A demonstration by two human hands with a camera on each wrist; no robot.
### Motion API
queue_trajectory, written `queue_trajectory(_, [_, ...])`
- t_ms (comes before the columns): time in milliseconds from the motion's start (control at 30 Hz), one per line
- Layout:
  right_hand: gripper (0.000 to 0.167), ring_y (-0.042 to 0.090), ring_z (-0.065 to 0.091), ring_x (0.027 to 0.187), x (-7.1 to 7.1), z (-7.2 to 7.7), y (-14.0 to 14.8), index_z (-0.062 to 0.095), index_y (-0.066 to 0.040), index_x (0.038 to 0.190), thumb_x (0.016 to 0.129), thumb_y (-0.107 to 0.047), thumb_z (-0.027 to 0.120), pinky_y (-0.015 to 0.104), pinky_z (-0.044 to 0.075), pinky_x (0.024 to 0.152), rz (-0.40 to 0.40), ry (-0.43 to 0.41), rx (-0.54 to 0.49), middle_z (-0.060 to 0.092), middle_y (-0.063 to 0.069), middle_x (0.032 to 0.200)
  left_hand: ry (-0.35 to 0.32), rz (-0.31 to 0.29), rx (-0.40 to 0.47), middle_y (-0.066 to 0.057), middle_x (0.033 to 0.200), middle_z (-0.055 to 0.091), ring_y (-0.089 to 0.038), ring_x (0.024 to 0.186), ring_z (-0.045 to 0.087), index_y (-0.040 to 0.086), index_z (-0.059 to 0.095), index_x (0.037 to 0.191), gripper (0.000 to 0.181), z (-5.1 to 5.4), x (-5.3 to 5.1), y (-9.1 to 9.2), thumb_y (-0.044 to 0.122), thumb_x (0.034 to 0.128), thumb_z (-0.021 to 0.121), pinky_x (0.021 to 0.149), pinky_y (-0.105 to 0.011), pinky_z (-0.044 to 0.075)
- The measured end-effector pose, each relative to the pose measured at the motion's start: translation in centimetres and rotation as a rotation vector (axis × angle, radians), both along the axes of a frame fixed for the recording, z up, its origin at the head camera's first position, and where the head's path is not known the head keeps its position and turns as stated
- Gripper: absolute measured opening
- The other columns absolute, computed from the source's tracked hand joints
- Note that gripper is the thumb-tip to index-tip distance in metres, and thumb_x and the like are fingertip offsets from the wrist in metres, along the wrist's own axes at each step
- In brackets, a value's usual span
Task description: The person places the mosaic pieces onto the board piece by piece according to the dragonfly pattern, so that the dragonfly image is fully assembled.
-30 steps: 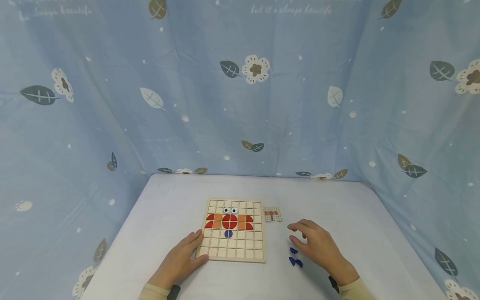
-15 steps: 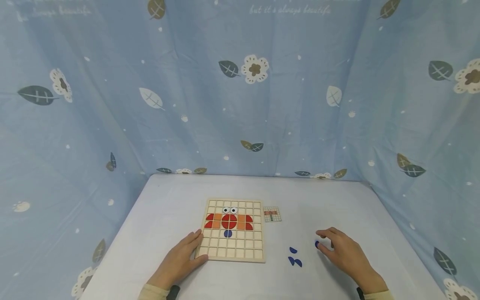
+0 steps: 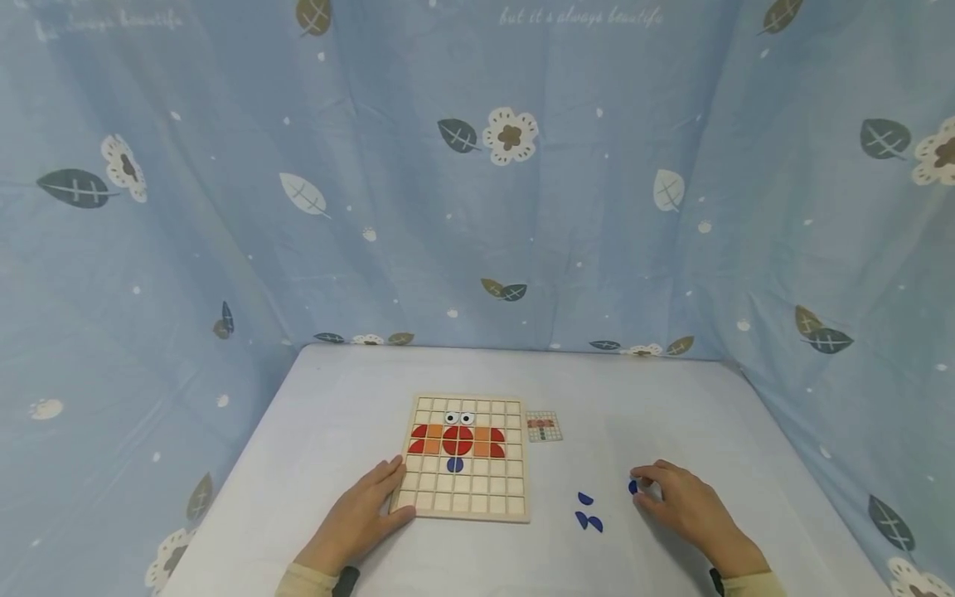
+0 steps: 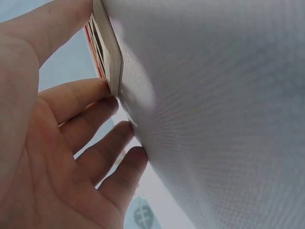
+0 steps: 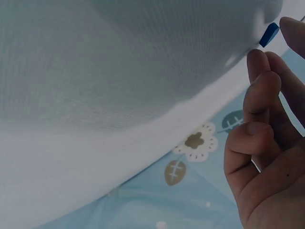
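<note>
My left hand point(image 3: 356, 516) rests at the near left corner of the wooden grid board point(image 3: 434, 502). Its fingers lie along the left edge and the thumb along the near edge; the left wrist view shows fingertips against the board's side point(image 4: 113, 62). On the board, red, orange and blue tiles and two eye tiles form a figure. My right hand point(image 3: 690, 506) is at the right, pinching a small blue tile point(image 3: 632, 487) between thumb and index finger. The right wrist view shows this blue tile point(image 5: 269, 35) tilted at the fingertips. Three blue half-round tiles point(image 3: 585, 498) lie nearby, left of the right hand.
A small pattern card point(image 3: 544, 426) lies just right of the board. The white table point(image 3: 634, 390) is enclosed by a blue curtain point(image 3: 403, 249) with leaves and flowers behind and at both sides.
My right hand has moved right, away from the three loose blue tiles. A blue tile now shows at its fingertips, and the index finger has closed toward the thumb. The left hand stays put.
</note>
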State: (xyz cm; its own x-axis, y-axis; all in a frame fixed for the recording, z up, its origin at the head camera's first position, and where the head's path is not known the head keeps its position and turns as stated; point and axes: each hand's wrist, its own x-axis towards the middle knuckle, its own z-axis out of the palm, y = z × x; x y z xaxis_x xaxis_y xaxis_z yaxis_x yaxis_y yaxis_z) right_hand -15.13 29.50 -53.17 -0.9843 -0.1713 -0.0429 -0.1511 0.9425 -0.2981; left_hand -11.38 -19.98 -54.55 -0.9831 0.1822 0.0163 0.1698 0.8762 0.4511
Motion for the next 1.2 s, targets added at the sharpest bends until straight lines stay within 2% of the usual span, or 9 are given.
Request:
queue_trajectory(300, [0.026,0.018,0.067,0.088,-0.02,-0.02,0.04,0.077,-0.015,0.103,0.079,-0.019,0.086,0.048,0.059,0.082,0.017,0.009,0.016,0.067,-0.008,0.091,0.014,0.004,-0.015,-0.005,0.155,0.047,-0.033,0.144,0.041,0.005,0.055,0.145,0.075,-0.1,0.06,0.03,0.048,0.0876,0.076,0.116,-0.05,0.039])
queue_trajectory(733, [0.024,0.015,0.064,0.084,0.21,0.09,-0.33,0.076,-0.015,0.1,0.079,-0.02,0.087,0.046,0.06,0.08,0.027,0.037,0.028,0.065,-0.008,0.09,0.0,0.005,-0.004,-0.005,0.156,0.047,-0.033,0.144,0.04,0.004,0.055,0.145,0.074,0.02,0.02,0.04,0.047,0.0883,0.076,0.116,-0.05,0.038])
queue_trajectory(1033, [0.023,0.017,0.066,0.084,-0.06,-0.04,-0.16,0.075,-0.016,0.098,0.079,-0.022,0.086,0.046,0.059,0.076,0.028,0.059,0.015,0.066,-0.008,0.089,-0.013,0.014,0.0,-0.004,0.156,0.046,-0.032,0.145,0.039,0.005,0.054,0.146,0.075,-0.09,-0.09,0.07,0.047,0.0885,0.075,0.117,-0.05,0.037])
queue_trajectory(1200, [0.024,0.016,0.066,0.082,-0.16,-0.01,-0.24,0.074,-0.017,0.099,0.078,-0.022,0.087,0.041,0.059,0.07,0.049,0.108,-0.013,0.066,-0.01,0.088,-0.019,0.02,0.002,-0.004,0.157,0.045,-0.032,0.145,0.039,0.006,0.054,0.146,0.075,-0.16,-0.12,0.06,0.048,0.0881,0.076,0.117,-0.05,0.037])
